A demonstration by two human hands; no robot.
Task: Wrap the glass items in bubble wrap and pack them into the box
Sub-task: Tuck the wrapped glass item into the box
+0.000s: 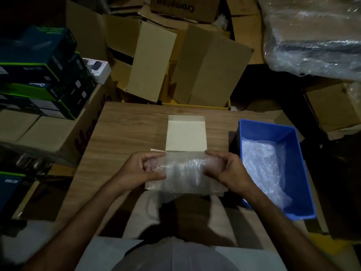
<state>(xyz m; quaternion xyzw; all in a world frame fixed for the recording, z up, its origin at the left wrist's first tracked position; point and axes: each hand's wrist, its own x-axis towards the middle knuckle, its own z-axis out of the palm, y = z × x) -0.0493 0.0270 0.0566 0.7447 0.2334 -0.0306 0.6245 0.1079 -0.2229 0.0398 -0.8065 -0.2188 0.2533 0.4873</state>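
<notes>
A bundle of bubble wrap (pixel 183 171) hangs crosswise over the small open cardboard box (pixel 185 137) on the wooden table (pixel 125 130). My left hand (pixel 144 169) grips the bundle's left end with curled fingers and thumb. The right end is held the same way by my right hand (pixel 226 169). What lies inside the wrap is too blurred to make out. The box's lid flap stands open toward the far side, and the bundle covers most of the box's opening.
A blue plastic bin (pixel 269 132) holding loose bubble wrap (pixel 263 169) sits at the table's right. Stacked dark product boxes (pixel 39 75) stand on the left. Flattened cartons (pixel 175 61) pile up behind the table, and a plastic-wrapped parcel (pixel 316 36) lies at the far right.
</notes>
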